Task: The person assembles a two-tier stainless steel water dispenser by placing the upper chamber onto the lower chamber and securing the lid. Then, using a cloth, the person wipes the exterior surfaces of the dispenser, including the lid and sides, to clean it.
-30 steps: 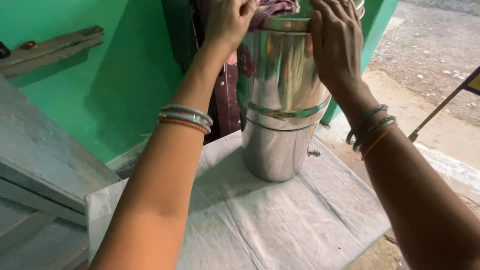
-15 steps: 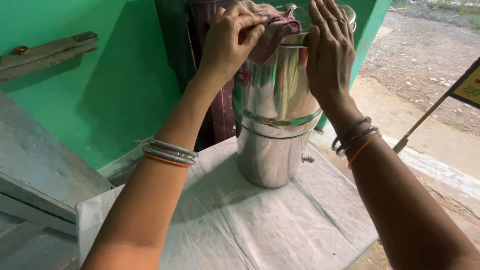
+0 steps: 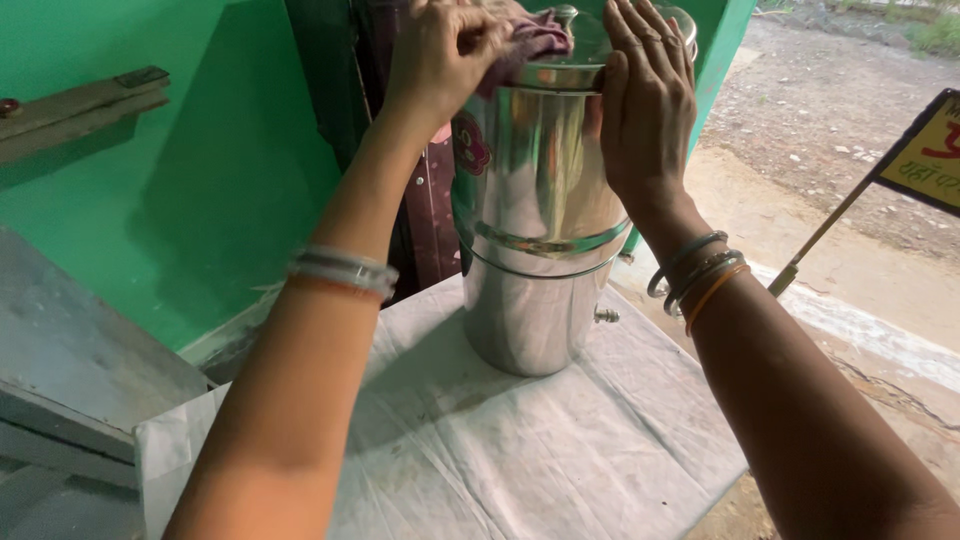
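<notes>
Nearest the camera, ahead of the steel container, a white wrinkled cloth covers the desk; the container stands on that cloth toward its far edge.

Steel container: tall, polished, in two stacked sections with a band at the joint, upright. A small tap projects from its lower section on the right side.

Right hand: open and flat, palm pressed against the upper right wall of the container, fingers reaching up to the lid rim. It grips nothing; it braces. Bangles sit at the wrist, level with the container's joint band.

Left hand: closed around a dark reddish rag, pressing it onto the lid at the container's top left. Bangles also on this forearm.

Behind the container hang a dark garment and a green wall; to its right, beyond the desk, lies bare ground with a yellow sign on a stick.

Assessment: wiping is best done with the right palm held firm so the tall vessel does not rock, the rag worked around the knob and rim with even pressure, and the lid kept seated.
</notes>
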